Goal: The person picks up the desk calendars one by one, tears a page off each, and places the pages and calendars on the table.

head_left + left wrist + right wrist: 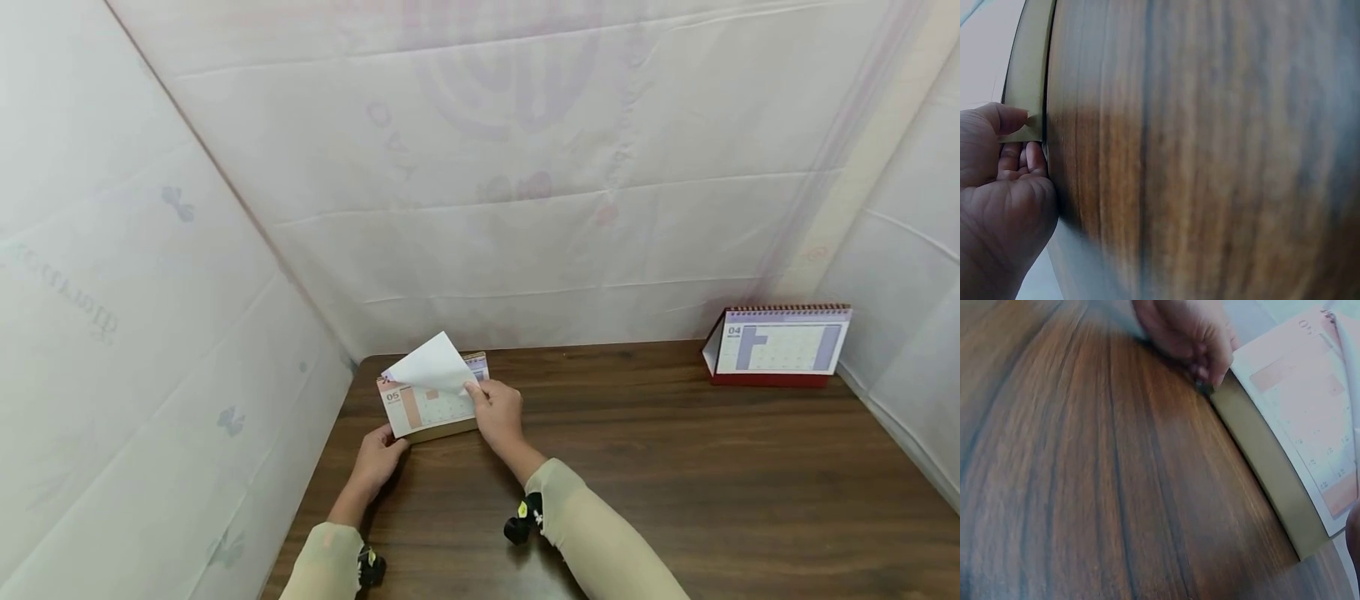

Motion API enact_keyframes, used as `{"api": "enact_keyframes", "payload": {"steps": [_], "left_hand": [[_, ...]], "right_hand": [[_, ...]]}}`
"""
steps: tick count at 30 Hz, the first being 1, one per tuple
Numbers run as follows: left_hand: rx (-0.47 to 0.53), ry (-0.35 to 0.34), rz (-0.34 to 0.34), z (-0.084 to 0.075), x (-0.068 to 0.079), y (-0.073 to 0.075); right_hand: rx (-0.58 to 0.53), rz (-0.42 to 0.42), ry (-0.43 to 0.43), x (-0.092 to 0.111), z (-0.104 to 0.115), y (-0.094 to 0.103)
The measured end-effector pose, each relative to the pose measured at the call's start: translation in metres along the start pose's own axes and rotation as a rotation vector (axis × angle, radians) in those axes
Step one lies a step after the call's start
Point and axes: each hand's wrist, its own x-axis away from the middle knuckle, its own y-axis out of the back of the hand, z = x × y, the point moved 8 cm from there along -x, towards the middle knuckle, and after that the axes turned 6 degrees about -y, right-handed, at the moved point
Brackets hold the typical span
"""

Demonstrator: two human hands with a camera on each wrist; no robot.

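A desk calendar (420,408) with a gold-coloured base (1260,456) stands on the left part of the table, its page marked 05 facing me. My left hand (378,460) grips the base's lower left corner. In the left wrist view the thumb of the left hand (1010,200) lies on the front of the base (1025,69), with fingers curled behind it. My right hand (498,412) pinches a lifted calendar page (431,362) at its right corner. That page is bent over, its white back showing. Only a sliver of the right hand (1354,540) shows in its wrist view.
A second desk calendar (780,343) with a red base, its page marked 04, stands at the far right of the brown wooden table (615,433). White printed sheets (525,250) hang behind the table and at both sides.
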Motion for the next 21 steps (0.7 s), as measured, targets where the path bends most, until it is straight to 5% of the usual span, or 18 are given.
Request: {"api": "enact_keyframes", "payload": {"steps": [21], "left_hand": [[-0.041, -0.018, 0.008, -0.0026, 0.0034, -0.0007]], "right_hand": [[0.047, -0.081, 0.008, 0.0036, 0.003, 0.0003]]}}
